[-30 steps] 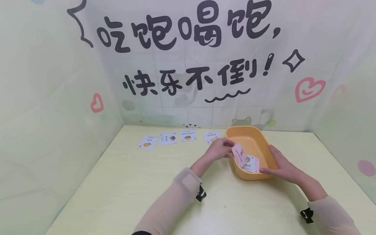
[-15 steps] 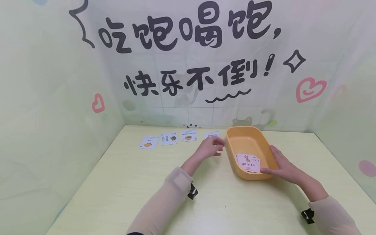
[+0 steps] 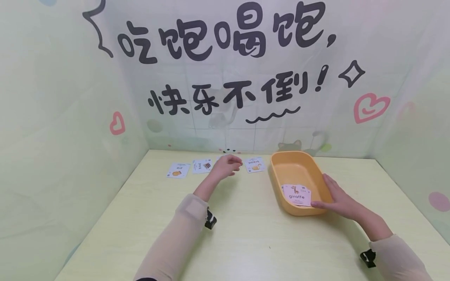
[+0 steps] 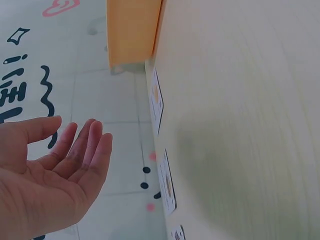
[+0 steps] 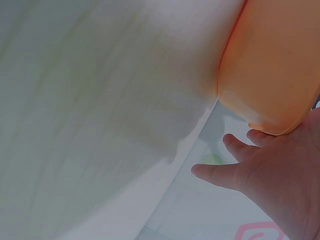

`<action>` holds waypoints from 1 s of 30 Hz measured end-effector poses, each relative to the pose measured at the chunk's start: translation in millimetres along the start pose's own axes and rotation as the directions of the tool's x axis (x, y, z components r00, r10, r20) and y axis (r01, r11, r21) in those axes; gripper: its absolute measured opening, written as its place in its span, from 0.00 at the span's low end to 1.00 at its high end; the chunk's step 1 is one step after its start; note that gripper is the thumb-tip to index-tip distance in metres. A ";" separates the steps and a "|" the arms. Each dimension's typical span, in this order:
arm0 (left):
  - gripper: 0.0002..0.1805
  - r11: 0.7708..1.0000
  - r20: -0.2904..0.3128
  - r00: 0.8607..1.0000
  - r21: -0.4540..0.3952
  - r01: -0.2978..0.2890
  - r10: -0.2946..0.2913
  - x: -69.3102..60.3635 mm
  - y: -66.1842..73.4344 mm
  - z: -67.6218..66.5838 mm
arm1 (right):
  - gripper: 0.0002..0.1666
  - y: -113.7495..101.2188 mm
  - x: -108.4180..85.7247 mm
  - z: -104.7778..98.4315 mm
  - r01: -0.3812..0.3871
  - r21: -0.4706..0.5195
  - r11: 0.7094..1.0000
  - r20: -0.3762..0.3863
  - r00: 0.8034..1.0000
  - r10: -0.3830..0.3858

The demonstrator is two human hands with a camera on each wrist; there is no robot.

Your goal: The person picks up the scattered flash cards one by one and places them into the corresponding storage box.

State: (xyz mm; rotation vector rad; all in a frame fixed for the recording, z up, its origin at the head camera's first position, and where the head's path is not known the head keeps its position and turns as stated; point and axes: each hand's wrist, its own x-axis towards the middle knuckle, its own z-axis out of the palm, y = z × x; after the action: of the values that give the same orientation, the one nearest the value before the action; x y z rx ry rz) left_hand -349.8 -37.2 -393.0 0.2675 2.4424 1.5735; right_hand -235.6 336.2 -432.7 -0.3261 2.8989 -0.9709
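My left hand (image 3: pixel 226 166) hovers over the row of cards with nothing in it, its fingers loosely bent in the left wrist view. It covers most of the hamburger card, which the left wrist view shows as the middle card (image 4: pixel 167 185). To its right lies the bread card (image 3: pixel 255 164); to its left are the pork card (image 3: pixel 202 166) and the pie card (image 3: pixel 178 170). My right hand (image 3: pixel 341 199) grips the right side of an orange plastic bin (image 3: pixel 299 168), thumb over the rim. A pink giraffe card (image 3: pixel 297 197) tops a small pile inside the bin's near end.
A pale wood-look table (image 3: pixel 253 242) carries everything. Printed fabric walls (image 3: pixel 225 70) stand behind it and on both sides, close to the cards and the bin. Black straps (image 3: pixel 210 219) show at both wrists.
My left hand let go of the giraffe card, which now lies in the bin, then moved left past the bread card to the hamburger card. My right hand stayed on the bin.
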 end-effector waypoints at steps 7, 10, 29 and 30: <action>0.17 0.999 -0.072 0.997 0.024 0.026 -0.024 1.8 -15.3 -42.7 | 0.69 -0.2 1.3 0.1 -0.003 -0.013 1.000 0.005 1.000 0.003; 0.19 0.998 -0.104 0.994 0.056 0.041 -0.035 2.2 -24.3 -62.1 | 0.69 -1.0 2.0 -1.1 -0.007 -0.013 1.000 0.010 1.000 0.007; 0.36 0.833 -0.222 0.948 0.460 0.308 -0.228 -15.8 -83.5 -142.9 | 0.69 2.1 1.1 0.1 -0.010 -0.015 1.000 0.010 1.000 0.010; 0.38 0.809 -0.206 0.945 0.490 0.324 -0.254 -19.1 -83.6 -142.6 | 0.69 1.9 1.0 -0.2 -0.010 -0.016 1.000 0.010 1.000 0.010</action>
State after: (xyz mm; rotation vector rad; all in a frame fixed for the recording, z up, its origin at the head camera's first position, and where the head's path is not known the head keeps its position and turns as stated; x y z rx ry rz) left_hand -374.5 -200.8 -410.4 -0.1327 2.8071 0.8058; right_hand -237.0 337.6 -433.7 -0.3158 2.8971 -0.9428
